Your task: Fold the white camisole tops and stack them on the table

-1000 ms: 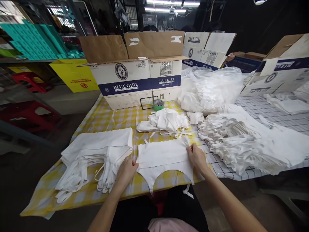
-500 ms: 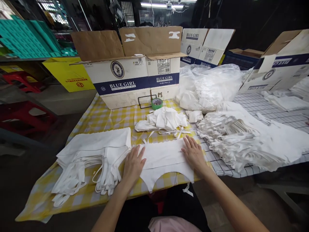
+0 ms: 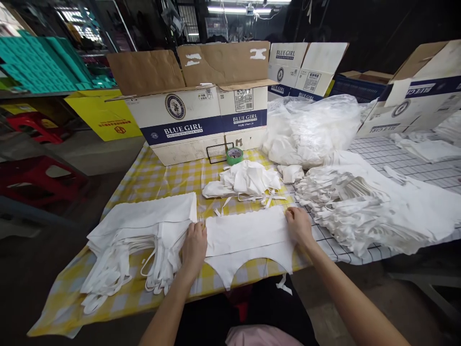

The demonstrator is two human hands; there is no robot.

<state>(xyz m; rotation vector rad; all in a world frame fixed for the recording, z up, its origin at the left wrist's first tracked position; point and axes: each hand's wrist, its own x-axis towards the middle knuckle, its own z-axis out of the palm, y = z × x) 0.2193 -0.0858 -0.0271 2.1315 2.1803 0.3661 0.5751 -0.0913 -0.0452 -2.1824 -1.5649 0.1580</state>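
Observation:
A white camisole (image 3: 248, 240) lies flat in front of me, its straight edge away from me and its curved cut-out toward me. My left hand (image 3: 195, 247) is closed at its left side edge, fingers curled. On the opposite side, my right hand (image 3: 299, 226) pinches the far right corner. A thin white strap (image 3: 284, 284) hangs over the table edge near my lap. To the left of my left hand sits a neat stack of white camisoles (image 3: 144, 216), straps trailing toward me. Just beyond the flat piece is a crumpled heap of white garments (image 3: 248, 178).
Green tape (image 3: 234, 155) and a black wire frame (image 3: 215, 153) stand before an open carton (image 3: 194, 144). Clear plastic bags (image 3: 313, 127) lie behind a large white garment pile (image 3: 353, 206) at right. A yellow-checked cloth (image 3: 129, 178) covers the table; a red stool (image 3: 36, 180) stands left.
Both hands have slid outward from lying flat on the camisole to its side edges, and their fingers have curled in. The camisole has shifted very slightly.

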